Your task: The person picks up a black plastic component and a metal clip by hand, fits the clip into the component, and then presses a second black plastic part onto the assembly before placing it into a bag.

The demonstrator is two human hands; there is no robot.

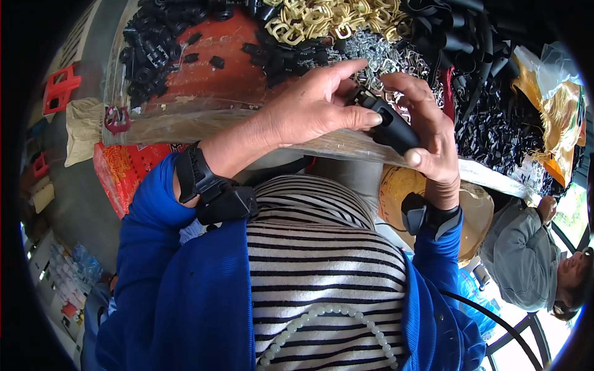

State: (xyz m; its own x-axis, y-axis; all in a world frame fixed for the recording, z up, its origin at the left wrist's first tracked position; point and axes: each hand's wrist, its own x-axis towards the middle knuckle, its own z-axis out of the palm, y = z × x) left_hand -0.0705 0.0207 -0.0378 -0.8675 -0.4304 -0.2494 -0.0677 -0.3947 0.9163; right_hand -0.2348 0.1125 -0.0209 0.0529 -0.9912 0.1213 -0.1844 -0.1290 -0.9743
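Note:
A black elongated plastic piece (396,128) with a slot near its upper end is held tilted between my two hands, above the near edge of the worktable. My left hand (312,110) pinches its upper end, thumb on top. At its lower end, the thumb of my right hand (438,133) touches it, and the other fingers curve around the far side, partly hidden. Just beyond my hands lies a pile of small silver metal pieces (365,49). Gold-coloured metal buckles (339,21) are heaped behind that.
Black plastic parts (148,52) lie on a red surface (213,71) at the left. Small black pieces (486,123) and black straps fill the right. A wooden edge (179,127) borders the table. Another person in a grey sleeve (516,253) sits at the right.

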